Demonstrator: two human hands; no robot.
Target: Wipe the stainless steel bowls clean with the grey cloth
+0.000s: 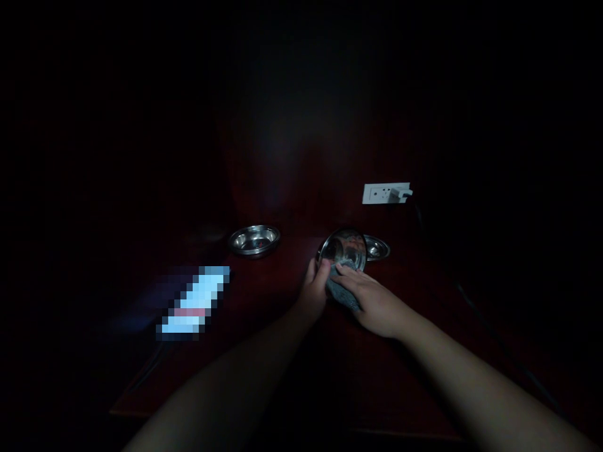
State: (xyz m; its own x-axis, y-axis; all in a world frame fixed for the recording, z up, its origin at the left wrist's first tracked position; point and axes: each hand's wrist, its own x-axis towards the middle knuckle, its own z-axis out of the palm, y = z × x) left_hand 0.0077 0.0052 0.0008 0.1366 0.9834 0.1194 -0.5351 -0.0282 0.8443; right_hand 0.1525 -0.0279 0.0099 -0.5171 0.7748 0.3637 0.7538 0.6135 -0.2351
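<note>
A shiny metal bowl (343, 243) is tilted up above the table, its inside facing me. My left hand (316, 287) grips the bowl's left rim, thumb on the near side. With my right hand (372, 299) I press a grey cloth (343, 292) against the lower part of the bowl; the fingers lie over the cloth. Partly hidden behind the held bowl, a second metal dish (378, 248) rests on the table. Farther left stands another shallow metal bowl (255, 241), upright and apart from my hands.
A lit, pixelated phone-like screen (195, 304) lies on the left of the dark red table (264, 295), a cable near it. On the back wall is a white socket (386, 193) with a plug. Another cable (504, 348) runs along the right. Surroundings are very dark.
</note>
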